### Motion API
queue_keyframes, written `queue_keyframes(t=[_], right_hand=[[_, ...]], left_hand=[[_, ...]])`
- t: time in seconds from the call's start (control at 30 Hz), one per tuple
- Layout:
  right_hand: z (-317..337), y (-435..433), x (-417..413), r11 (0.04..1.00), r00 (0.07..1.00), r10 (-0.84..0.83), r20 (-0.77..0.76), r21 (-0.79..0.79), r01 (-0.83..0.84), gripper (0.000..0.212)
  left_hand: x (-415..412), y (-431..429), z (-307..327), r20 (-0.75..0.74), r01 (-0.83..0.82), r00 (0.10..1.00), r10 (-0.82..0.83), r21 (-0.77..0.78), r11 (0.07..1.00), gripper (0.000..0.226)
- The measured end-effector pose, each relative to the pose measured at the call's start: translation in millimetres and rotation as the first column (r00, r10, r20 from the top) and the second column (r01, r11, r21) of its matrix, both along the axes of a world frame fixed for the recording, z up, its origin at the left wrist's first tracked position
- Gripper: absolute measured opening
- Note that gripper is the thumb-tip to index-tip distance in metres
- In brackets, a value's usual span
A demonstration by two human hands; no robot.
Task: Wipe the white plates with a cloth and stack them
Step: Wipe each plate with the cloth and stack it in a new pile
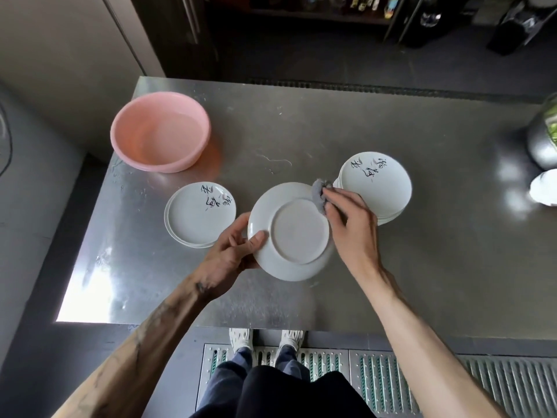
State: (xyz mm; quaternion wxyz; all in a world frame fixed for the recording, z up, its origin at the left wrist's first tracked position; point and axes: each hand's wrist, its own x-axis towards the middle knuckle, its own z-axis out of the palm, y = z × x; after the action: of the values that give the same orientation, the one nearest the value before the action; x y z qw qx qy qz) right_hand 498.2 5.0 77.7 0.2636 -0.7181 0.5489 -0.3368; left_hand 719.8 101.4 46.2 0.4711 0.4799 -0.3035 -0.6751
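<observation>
While your left hand (232, 251) pinches only the plate (291, 232) rim and your right hand (351, 224) grips the cloth (319, 197), hard rubbing beyond its fingertips could tip it loose.

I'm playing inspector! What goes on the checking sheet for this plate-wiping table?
Surface: shiny steel table, streaky, with a thread-like squiggle.
Job's things: upside-down white round plate, held up; left stack of painted white plates; right stack of the same; crumpled grey cloth.
Clutter: pink plastic basin, far left; metal container and white object, cut off at right.
Hands: left hand grips the plate's rim; right hand presses the cloth on its underside.
Cables: thin dark loop at far-left edge, perhaps a cable.
Surroundings: metal floor grating; dark shelves behind.
</observation>
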Motion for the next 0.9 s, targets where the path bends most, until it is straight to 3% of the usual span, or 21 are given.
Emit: queue_keyframes(t=[0.17, 0.3, 0.47, 0.57, 0.7, 0.83, 0.9], right_hand=[[-8, 28, 21, 0.961, 0.977, 0.210, -0.044, -0.174, -0.214, 0.035], [-2, 15, 24, 0.997, 0.999, 0.018, 0.035, -0.074, -0.015, 0.036], [4, 35, 39, 0.949, 0.957, 0.284, -0.052, -0.128, -0.288, 0.036], [6, 28, 36, 0.988, 0.992, 0.125, -0.016, -0.089, -0.126, 0.035], [7, 47, 44, 0.934, 0.939, 0.340, -0.046, -0.098, -0.343, 0.039], [6, 34, 42, 0.983, 0.986, 0.165, -0.007, -0.083, -0.165, 0.036], [7, 44, 47, 0.965, 0.968, 0.249, -0.023, -0.077, -0.250, 0.038]], left_hand=[[-7, -4, 3, -0.043, -0.015, 0.999, 0.014, -0.004, 1.000, 0.044], [-9, -7, 5, -0.047, -0.015, 0.999, 0.015, -0.001, 1.000, 0.044], [-8, -7, 6, -0.041, -0.020, 0.999, 0.019, -0.022, 1.000, 0.043], [-5, -7, 9, -0.024, -0.010, 1.000, 0.009, -0.021, 1.000, 0.044], [-4, -4, 10, -0.025, -0.005, 1.000, 0.004, -0.041, 0.999, 0.042], [-8, 0, 11, -0.038, -0.024, 0.999, 0.024, -0.024, 0.999, 0.042], [-8, 0, 11, -0.050, -0.044, 0.998, 0.042, -0.024, 0.999, 0.043]])
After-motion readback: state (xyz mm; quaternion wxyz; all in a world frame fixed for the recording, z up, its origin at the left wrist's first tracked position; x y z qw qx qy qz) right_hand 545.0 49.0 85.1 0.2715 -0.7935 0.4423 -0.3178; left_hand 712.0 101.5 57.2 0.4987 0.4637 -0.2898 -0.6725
